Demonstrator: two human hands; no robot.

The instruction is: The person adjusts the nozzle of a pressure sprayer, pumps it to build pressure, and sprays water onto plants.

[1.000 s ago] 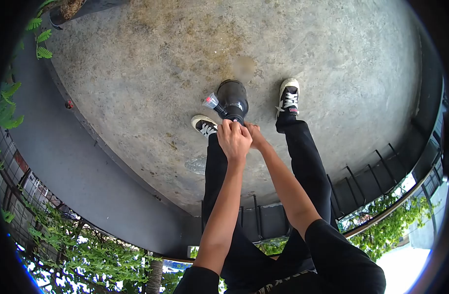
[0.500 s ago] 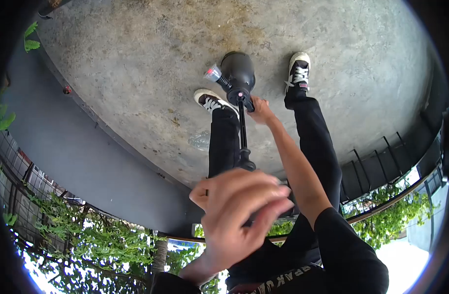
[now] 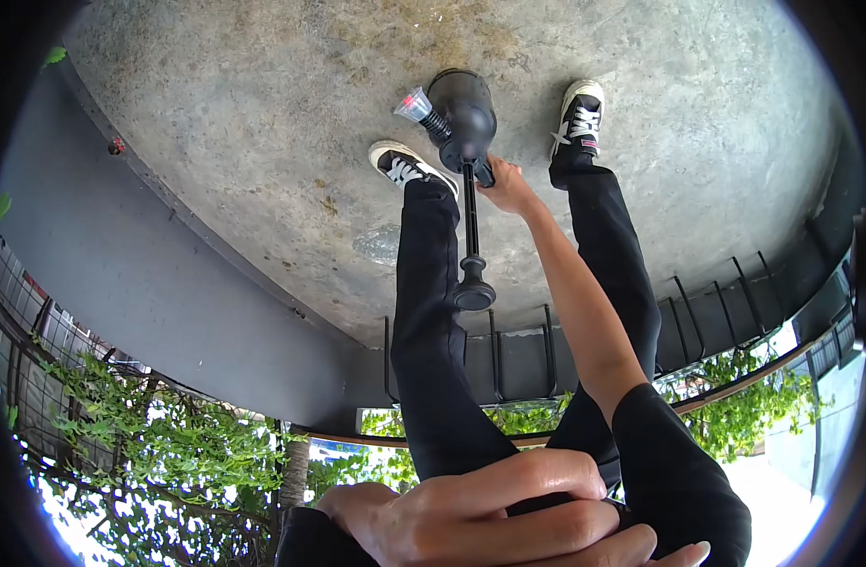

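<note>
My right hand (image 3: 510,187) is wrapped round the grip of a black pump sprayer (image 3: 468,123), held between my lower legs. The sprayer's rounded body points away from me, and its neck ends in a clear nozzle (image 3: 413,104) with a red part. A long plunger rod (image 3: 471,222) sticks out towards me and ends in a round black knob (image 3: 474,291). Apart from that knob, my left hand (image 3: 494,515) is close to the camera at the bottom, holding nothing visible. Its fingers are stretched and spread, partly cut off by the frame.
My two shoes (image 3: 582,118) stand on the stained concrete floor (image 3: 263,123). A low grey wall (image 3: 197,302) curves round the left, with black metal bars (image 3: 696,317) along its foot at the right. Green plants (image 3: 187,425) and wire mesh lie beyond it.
My left hand has dropped towards my body, its curled fingers now stretched out, uncovering the plunger knob. My right hand keeps its hold on the sprayer. The view has shifted slightly.
</note>
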